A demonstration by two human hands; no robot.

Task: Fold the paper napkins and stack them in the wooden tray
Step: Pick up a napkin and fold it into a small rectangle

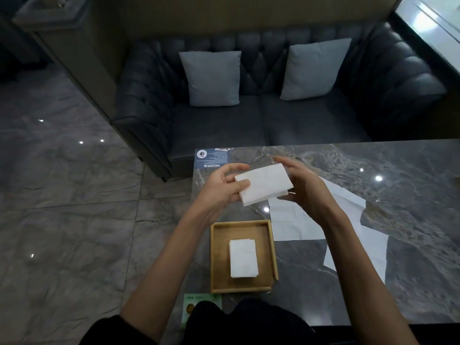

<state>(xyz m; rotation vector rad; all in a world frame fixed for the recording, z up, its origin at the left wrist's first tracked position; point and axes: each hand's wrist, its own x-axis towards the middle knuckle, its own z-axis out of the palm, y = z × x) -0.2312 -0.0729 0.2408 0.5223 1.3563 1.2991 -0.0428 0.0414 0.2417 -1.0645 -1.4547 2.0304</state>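
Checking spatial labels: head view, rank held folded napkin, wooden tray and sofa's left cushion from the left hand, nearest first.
1. Folded napkin, held in the left hand.
2. Wooden tray, on the table below.
3. Left cushion, on the sofa beyond.

Both bare forearms reach forward from the bottom of the view, lifted and angled in toward each other. The left hand [221,189] pinches the folded napkin [265,186] at its left end (thumb pressed on the top face), while the right hand [305,190] holds the right end, fingers stretched along the far edge.
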